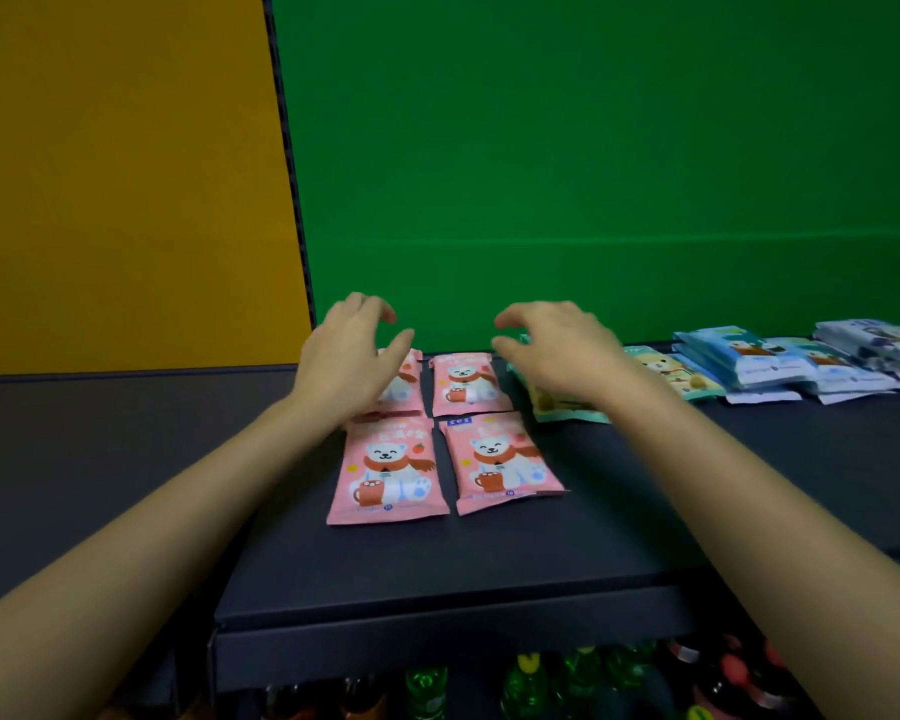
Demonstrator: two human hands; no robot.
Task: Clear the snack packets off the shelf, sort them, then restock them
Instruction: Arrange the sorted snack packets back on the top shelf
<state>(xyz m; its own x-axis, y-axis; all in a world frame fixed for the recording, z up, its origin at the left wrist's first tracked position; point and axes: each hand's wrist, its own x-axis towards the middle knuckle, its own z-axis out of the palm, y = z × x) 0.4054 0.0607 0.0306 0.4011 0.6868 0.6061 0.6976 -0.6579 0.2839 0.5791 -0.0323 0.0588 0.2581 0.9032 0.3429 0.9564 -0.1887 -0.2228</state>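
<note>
1. Dark shelf top (489, 574) carrying every snack packet.
2. Left hand (352, 358) and right hand (552, 350) above the back row, fingers spread, gripping nothing.
3. Four pink bear packets (388, 470) flat, two rows of two.
4. Green packets (567, 407) and blue packets (739, 361) stacked rightward.

The left hand (352, 350) covers most of the far-left pink packet (404, 379), leaving only its right strip in sight. The right hand (552, 350), smeared by motion, hides much of the green packets (567, 407) right of the pink ones. The white packets (874, 350) farthest right of the pink group run off the frame's edge. Print on every packet is too blurred to read. Bottles (531, 683) below the shelf (126, 459) are cropped and unsharp.
</note>
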